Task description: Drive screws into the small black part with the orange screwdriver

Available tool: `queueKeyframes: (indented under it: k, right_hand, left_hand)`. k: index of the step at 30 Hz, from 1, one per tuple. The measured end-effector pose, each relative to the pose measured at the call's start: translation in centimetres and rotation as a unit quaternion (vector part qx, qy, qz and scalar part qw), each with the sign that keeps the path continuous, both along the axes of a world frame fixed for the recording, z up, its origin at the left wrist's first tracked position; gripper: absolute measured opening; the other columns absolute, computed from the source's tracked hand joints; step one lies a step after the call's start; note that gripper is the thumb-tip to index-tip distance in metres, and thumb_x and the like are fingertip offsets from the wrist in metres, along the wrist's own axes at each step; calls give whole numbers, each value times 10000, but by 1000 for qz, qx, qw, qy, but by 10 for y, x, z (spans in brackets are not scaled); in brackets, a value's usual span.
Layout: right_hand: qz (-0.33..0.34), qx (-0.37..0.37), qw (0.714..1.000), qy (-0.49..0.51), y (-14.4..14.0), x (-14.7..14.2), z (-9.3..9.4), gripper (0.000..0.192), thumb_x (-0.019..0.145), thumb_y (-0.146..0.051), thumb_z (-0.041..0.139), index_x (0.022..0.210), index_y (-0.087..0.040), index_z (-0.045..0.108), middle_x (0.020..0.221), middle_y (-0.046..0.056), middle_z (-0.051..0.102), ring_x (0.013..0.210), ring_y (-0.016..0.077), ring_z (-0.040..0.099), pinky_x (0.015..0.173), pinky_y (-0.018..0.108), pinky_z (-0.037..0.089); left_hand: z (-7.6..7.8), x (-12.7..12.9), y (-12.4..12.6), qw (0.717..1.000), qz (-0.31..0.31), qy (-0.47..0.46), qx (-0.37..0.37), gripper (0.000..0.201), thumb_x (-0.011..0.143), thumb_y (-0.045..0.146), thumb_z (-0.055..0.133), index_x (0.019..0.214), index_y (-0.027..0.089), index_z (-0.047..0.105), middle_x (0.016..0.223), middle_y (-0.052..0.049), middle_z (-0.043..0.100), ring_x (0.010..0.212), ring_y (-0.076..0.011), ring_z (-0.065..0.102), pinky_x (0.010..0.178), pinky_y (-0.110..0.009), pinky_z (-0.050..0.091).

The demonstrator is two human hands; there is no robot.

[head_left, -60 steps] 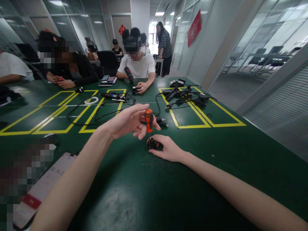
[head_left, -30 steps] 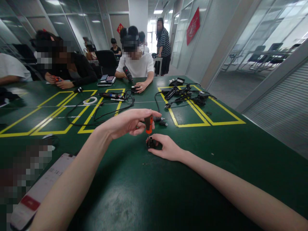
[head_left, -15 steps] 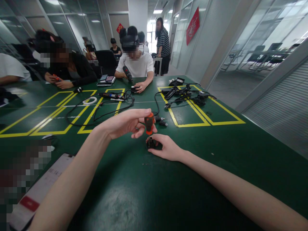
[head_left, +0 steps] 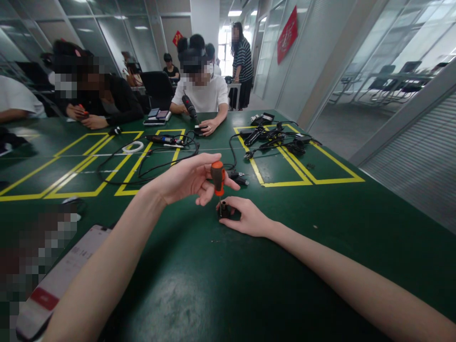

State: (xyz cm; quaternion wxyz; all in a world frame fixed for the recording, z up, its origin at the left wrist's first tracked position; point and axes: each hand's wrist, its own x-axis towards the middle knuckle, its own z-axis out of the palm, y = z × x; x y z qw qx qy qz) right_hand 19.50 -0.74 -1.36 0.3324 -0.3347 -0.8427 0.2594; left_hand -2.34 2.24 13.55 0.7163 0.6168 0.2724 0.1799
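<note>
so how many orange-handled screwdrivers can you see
1: screwdriver upright at the left hand, over the black part in the right hand. A co-worker's orange item is too small to tell.

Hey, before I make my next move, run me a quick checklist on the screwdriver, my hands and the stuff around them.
1. Right hand steadying the black part: ok, thumb and fingers are around it.
2. Screwdriver upright: ok, near vertical, handle up.
3. Left hand gripping firmly: cannot tell; it is at the handle, but its fingers look partly spread.
4. Screwdriver's lower end seated: cannot tell, too small to make out.
5. Table free of loose cables: not ok, cable ends lie just beyond the left hand.
</note>
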Motion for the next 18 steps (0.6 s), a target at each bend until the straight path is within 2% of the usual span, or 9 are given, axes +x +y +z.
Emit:
queueKeyframes:
  k: [5, 10, 15, 18]
  right_hand:
    - [1, 1, 1000, 2, 0, -1, 0, 233, 901, -291, 744, 1098, -195, 664, 1084, 89, 774, 875, 209, 724, 737, 319, 592]
    - [8, 8, 1000, 6, -1, -1, 3, 183, 917, -276, 726, 1071, -201, 664, 1107, 92, 777, 917, 212, 735, 747, 312, 596]
    - [-14, 16, 1000, -7, -2, -1, 0, 227, 903, -273, 750, 1106, -203, 677, 1097, 87, 780, 923, 221, 744, 770, 326, 611]
    - [-43, 33, 998, -14, -2, -1, -3, 244, 896, -280, 774, 1103, -193, 680, 1078, 95, 779, 923, 235, 750, 818, 359, 618]
  left_hand:
    - [1, 5, -4, 998, 56, -2, 34, 458, 920, 588, 674, 883, 131, 677, 845, -87, 753, 493, -68, 448, 430, -194, 326]
    - [0, 6, -5, 996, 80, 0, 43, 554, 843, 647, 759, 1020, 122, 733, 895, -79, 711, 567, -77, 466, 437, -185, 286]
    - [1, 6, -7, 996, 75, 8, 57, 552, 767, 625, 848, 920, 108, 727, 797, -48, 668, 544, -72, 492, 435, -186, 313]
    - [0, 9, -7, 994, 83, 0, 71, 567, 740, 626, 870, 901, 125, 659, 927, -93, 748, 552, -98, 608, 442, -198, 397]
